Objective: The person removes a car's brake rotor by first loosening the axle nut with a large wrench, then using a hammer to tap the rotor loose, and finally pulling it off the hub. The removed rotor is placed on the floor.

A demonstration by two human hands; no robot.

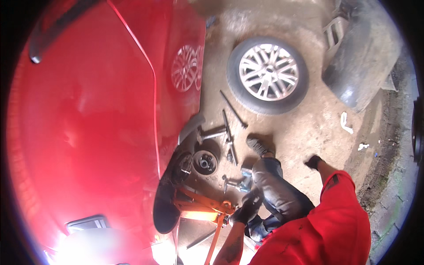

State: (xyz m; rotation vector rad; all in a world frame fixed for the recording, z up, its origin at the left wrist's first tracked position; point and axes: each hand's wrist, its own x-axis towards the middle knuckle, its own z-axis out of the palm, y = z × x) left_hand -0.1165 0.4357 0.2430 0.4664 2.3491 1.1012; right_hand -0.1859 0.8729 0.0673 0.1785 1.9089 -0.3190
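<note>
My left hand [248,209], in a dark glove, is beside my bent knee, between an orange jack [203,211] and a blue-and-silver tool [238,184]. Its fingertips come up to the tool's rear end; whether they grip it is unclear. Off to the right, my right hand [314,162], also dark-gloved, hangs above the concrete with its fingers slightly apart and nothing visible in it. Left of my knees, a bare wheel hub [204,162] shows at the wheel arch of a red car [101,115].
A removed wheel [268,74] with a silver rim lies flat ahead. Long bars [233,109] and a hammer [213,134] lie between it and the hub. A dark curved panel [364,57] is at the far right. A bright light [90,247] glares at lower left.
</note>
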